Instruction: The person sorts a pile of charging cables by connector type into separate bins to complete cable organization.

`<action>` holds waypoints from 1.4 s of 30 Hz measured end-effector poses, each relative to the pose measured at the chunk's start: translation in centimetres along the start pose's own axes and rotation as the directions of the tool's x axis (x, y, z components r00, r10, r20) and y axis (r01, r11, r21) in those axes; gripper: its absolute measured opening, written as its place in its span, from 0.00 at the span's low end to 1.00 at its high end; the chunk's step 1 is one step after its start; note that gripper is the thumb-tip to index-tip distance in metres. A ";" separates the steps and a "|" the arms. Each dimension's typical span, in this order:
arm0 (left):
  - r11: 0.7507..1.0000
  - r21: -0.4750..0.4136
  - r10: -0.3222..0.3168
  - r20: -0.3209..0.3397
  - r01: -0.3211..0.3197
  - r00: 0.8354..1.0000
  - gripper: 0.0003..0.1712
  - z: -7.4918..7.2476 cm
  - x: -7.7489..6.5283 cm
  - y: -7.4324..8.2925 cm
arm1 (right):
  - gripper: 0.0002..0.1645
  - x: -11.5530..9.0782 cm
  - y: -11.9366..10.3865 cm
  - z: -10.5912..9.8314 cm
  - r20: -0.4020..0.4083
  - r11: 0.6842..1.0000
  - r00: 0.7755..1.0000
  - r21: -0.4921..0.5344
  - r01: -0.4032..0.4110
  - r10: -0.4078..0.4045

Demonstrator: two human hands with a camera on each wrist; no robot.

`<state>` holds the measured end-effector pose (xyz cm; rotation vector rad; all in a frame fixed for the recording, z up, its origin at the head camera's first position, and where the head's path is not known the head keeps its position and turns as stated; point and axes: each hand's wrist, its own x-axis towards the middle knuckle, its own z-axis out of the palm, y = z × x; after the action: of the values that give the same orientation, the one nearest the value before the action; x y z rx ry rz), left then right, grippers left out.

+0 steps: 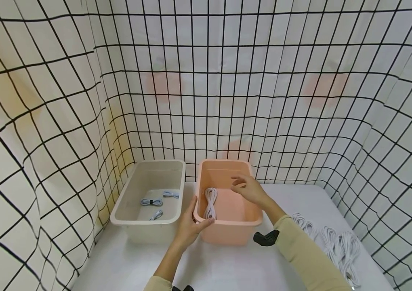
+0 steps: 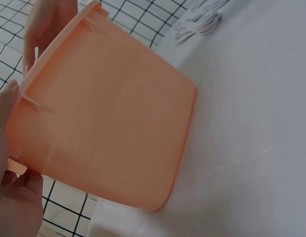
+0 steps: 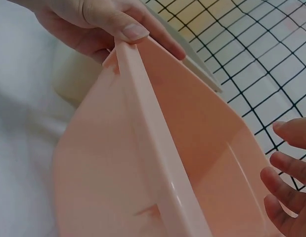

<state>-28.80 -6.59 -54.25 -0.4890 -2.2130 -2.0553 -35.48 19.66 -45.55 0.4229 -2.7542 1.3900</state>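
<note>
My left hand [image 1: 188, 226] grips the near left corner of an orange plastic bin [image 1: 228, 232]. In the right wrist view, that hand's thumb [image 3: 135, 32] lies over the rim, with the other fingers along the bin's side. One bundled white cable [image 1: 210, 203] lies inside at the left. My right hand [image 1: 248, 188] hovers over the bin's right part, fingers loosely bent, holding nothing. Its spread fingertips also show in the right wrist view, beside the bin's rim [image 3: 162, 163].
Left of the orange bin stands a beige bin [image 1: 144, 222], holding light blue cable bundles [image 1: 151, 202]. Several white cable bundles [image 1: 340, 250] lie on the white table [image 1: 235, 266] at the right. Black wire mesh [image 1: 224, 97] encloses the back and sides.
</note>
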 end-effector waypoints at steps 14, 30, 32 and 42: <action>0.999 -0.034 0.008 0.010 -0.008 1.000 0.61 -0.2 -0.1 0.1 | 0.30 -1.8 1.2 -1.7 -0.014 0.998 1.000 0.055 -0.026 0.027; 1.000 0.007 -0.010 0.019 0.010 1.000 0.63 -0.2 -0.2 0.0 | 0.29 -3.1 2.4 -3.6 -0.044 0.998 0.998 0.056 -0.039 0.042; 1.000 0.010 -0.020 0.016 0.020 1.000 0.63 -0.2 -0.1 -0.1 | 0.29 -3.4 2.5 -3.8 -0.043 0.997 0.998 0.055 -0.046 0.048; 0.999 0.032 -0.014 0.004 0.014 1.000 0.63 -0.1 -0.2 0.0 | 0.29 -4.3 3.6 -5.0 -0.088 0.999 0.995 0.024 -0.041 0.043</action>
<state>-28.67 -6.75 -54.33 -0.4771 -2.2543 -2.0233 -32.72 26.70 -46.00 0.2974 -2.6946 1.4138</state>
